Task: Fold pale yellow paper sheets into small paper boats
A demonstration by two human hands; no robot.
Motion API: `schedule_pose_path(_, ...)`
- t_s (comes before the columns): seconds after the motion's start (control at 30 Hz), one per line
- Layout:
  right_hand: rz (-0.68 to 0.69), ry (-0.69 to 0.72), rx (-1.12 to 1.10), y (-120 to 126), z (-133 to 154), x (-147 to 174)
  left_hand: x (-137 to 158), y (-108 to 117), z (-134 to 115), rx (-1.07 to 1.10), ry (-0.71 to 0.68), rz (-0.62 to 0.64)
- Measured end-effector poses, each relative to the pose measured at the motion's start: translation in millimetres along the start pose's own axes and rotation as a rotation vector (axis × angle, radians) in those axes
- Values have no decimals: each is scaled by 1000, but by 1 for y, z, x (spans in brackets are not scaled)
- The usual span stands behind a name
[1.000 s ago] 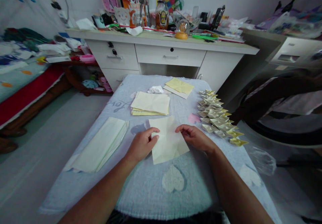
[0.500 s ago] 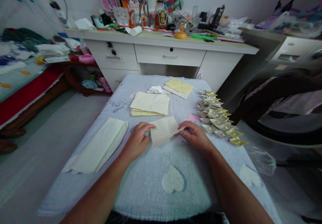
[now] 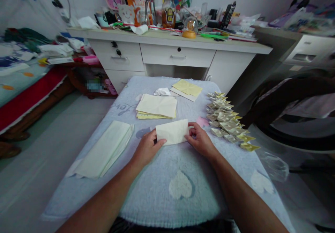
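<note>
A cream sheet of paper point(image 3: 172, 132) is held up between my two hands, just above the cloth-covered table point(image 3: 146, 198). My left hand point(image 3: 148, 145) grips its left edge, thumb in front and fingers behind. At the right edge my right hand point(image 3: 200, 138) pinches the sheet between thumb and curled fingers. Right behind it lies a stack of cream and yellow paper sheets point(image 3: 157, 105). Several folded paper pieces with pointed tips point(image 3: 227, 119) stand in rows to the right of my right hand. A long folded bundle of pale paper point(image 3: 104, 151) rests left of my left hand.
Farther back lie a crumpled white tissue point(image 3: 162, 92) and a yellow sheet point(image 3: 187, 87) over a whiter one. A white desk point(image 3: 167, 39) crowded with jars and small items stands beyond the table. On the right is a front-loading washing machine point(image 3: 295, 56).
The paper, earlier lying flatter with its right part lifted, is now raised more upright and looks shorter from top to bottom. My left hand has shifted from its top left to its lower left edge.
</note>
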State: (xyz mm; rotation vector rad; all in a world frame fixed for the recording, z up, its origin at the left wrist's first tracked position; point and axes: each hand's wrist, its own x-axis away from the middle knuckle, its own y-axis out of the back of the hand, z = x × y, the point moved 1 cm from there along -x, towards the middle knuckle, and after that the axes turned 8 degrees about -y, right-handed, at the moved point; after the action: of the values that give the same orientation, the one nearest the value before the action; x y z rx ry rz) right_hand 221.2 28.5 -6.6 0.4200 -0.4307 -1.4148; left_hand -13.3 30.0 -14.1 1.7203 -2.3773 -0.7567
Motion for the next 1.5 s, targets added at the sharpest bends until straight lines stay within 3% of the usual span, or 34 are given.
schedule_pose_path(0.23,-100,-33,164,-5,0,0,2,-6,-9,-413,2,-155)
schedule_pose_path(0.5,-175,-25,347,-9,1,0,7,-9,-11,-683,-104,-62)
schedule_pose_path(0.67,-180,-41,396,-10,0,1,7,-11,-11,-763,-85,-95)
schedule_pose_path(1.03,-219,3,624,-14,-2,1,3,-12,-5,-809,-12,-123)
schedule_pose_path(1.33,-205,34,681,-17,-2,2,-12,-8,4,-802,-17,-134)
schedule_pose_path(1.5,-197,19,620,-16,-1,1,-15,-4,3,-633,-26,-175)
